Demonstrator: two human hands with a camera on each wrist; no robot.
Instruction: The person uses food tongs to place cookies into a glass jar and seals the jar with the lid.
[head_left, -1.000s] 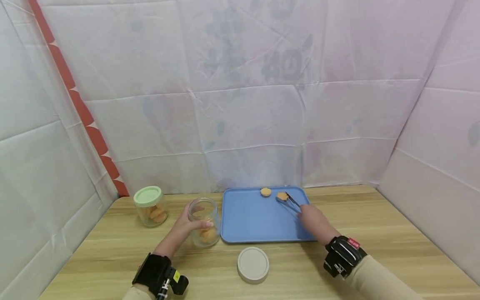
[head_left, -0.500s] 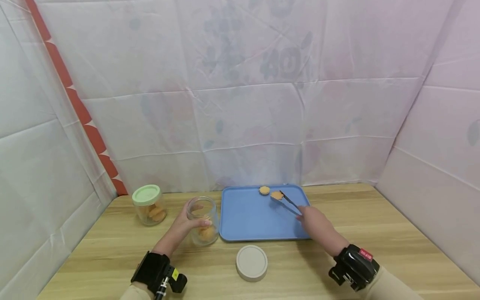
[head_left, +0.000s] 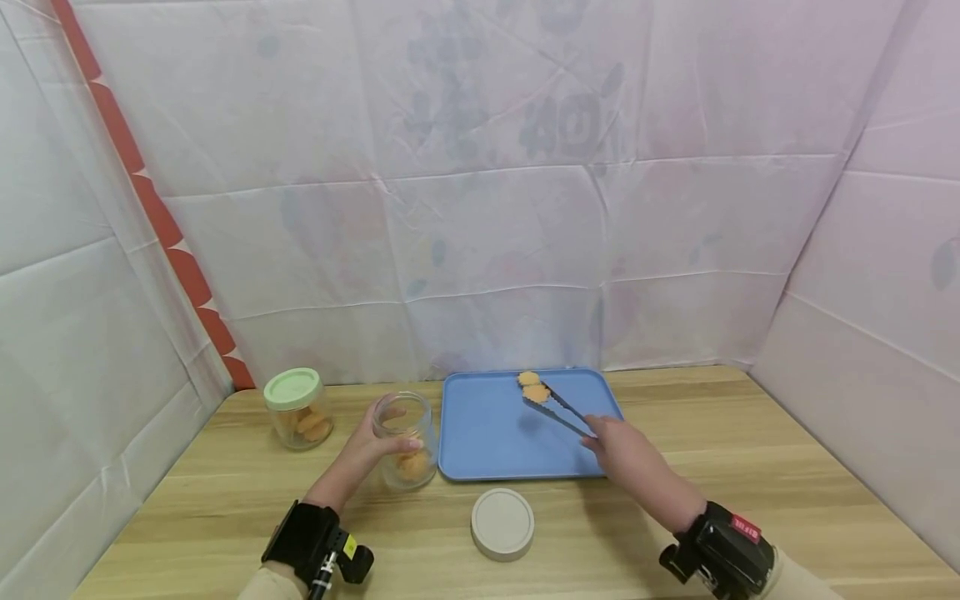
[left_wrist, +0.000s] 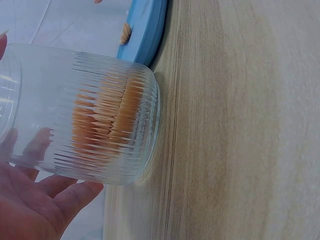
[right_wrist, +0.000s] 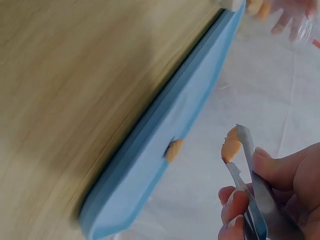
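Note:
My left hand (head_left: 365,457) grips an open ribbed glass jar (head_left: 405,440) standing on the table just left of the blue tray (head_left: 487,433). Orange cookies lie in the jar's bottom (left_wrist: 107,125). My right hand (head_left: 618,446) holds metal tongs (head_left: 558,408) that pinch an orange cookie (head_left: 536,393) above the tray. In the right wrist view the cookie (right_wrist: 231,146) sits clamped between the tong tips. Another cookie (head_left: 528,378) lies on the tray near its far edge.
A second jar with a green lid (head_left: 296,408) and cookies inside stands at the table's left rear. A round white lid (head_left: 502,523) lies on the wood in front of the tray. White sheets wall in the table on three sides.
The right hand has lifted the cookie in the tongs off the tray and carried it left. The left hand and jar have stayed put.

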